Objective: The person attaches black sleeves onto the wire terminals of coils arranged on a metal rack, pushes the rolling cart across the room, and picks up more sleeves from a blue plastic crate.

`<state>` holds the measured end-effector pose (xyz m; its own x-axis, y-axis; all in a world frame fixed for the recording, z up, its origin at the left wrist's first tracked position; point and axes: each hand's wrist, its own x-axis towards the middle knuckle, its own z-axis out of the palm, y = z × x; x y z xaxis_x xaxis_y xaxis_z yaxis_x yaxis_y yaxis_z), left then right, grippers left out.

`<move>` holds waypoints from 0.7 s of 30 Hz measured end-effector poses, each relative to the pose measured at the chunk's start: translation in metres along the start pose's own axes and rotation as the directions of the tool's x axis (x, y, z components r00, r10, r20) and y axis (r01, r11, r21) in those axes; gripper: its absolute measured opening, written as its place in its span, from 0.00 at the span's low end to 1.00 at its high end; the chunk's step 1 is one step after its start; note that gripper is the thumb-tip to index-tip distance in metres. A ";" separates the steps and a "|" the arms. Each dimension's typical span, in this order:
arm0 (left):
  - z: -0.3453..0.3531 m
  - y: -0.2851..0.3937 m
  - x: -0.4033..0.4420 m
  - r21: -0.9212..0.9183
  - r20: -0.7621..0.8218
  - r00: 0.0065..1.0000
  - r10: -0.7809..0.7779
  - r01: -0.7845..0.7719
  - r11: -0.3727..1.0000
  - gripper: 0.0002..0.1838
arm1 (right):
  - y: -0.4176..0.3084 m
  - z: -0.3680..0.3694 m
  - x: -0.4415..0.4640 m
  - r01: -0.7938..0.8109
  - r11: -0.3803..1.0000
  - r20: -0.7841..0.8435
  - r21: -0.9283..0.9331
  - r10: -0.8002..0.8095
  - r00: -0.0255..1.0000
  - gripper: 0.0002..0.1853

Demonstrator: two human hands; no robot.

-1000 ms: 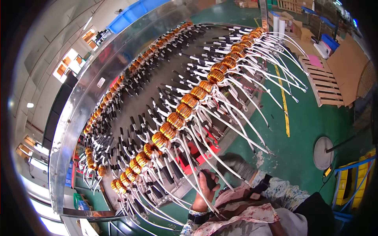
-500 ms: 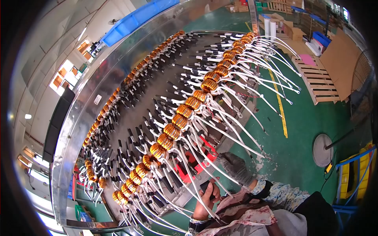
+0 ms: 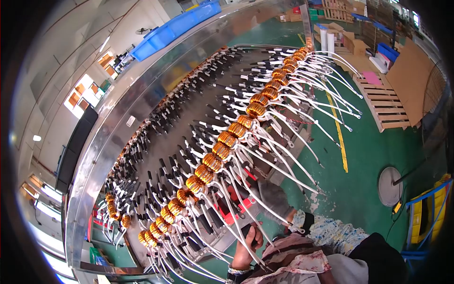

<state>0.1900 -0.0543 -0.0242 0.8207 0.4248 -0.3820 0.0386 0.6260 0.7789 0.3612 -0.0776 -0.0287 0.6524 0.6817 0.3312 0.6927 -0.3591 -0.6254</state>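
My left hand [image 3: 245, 251], bare, is closed around a small black object [image 3: 255, 241] just below the hanging white cables. What that object is, I cannot make out. My right hand [image 3: 274, 199], in a grey glove, reaches in beneath the row, beside a red bin [image 3: 231, 217]. Its fingers are blurred and partly hidden behind cables. Above both hands runs a long slanting row of copper-wound ring coils [image 3: 212, 162]. White cables [image 3: 288, 170] with metal lugs hang from their near side, and black-sleeved leads [image 3: 165, 173] stick out on the far side.
A second coil row [image 3: 111, 208] lies along the shiny metal wall [image 3: 101, 142]. On that wall's top sits a blue tray [image 3: 175, 31]. To the right are a wooden pallet [image 3: 385, 106], a round stand base [image 3: 388, 186] and a yellow rack [image 3: 428, 208].
My right hand has moved left and down, further under the cables toward the red bin. My left hand stays low, still around the black object. The view has shifted slightly.
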 end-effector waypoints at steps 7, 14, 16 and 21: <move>0.003 0.002 -0.003 0.043 0.013 1.000 0.026 -0.026 0.999 0.26 | 0.031 0.022 0.021 -0.165 0.681 0.293 0.714 -0.076 0.953 0.15; 0.007 0.001 -0.004 0.023 -0.004 1.000 0.029 -0.029 0.999 0.25 | -0.001 -0.009 0.008 -0.108 0.890 0.051 0.443 0.096 0.994 0.17; 0.009 0.001 -0.004 0.022 -0.007 0.999 0.032 -0.032 0.999 0.24 | 0.009 0.015 0.011 -0.151 0.754 0.099 0.640 0.114 0.989 0.16; 0.012 0.001 -0.005 0.024 -0.022 0.999 0.038 -0.038 0.999 0.23 | 0.036 0.047 0.035 -0.668 -0.743 0.554 -0.040 -0.573 0.604 0.13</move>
<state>0.1933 -0.0636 -0.0155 0.8089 0.4628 -0.3627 0.0209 0.5938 0.8043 0.3947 -0.0370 -0.0725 -0.1736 0.9706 0.1666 -0.9382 -0.2144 0.2716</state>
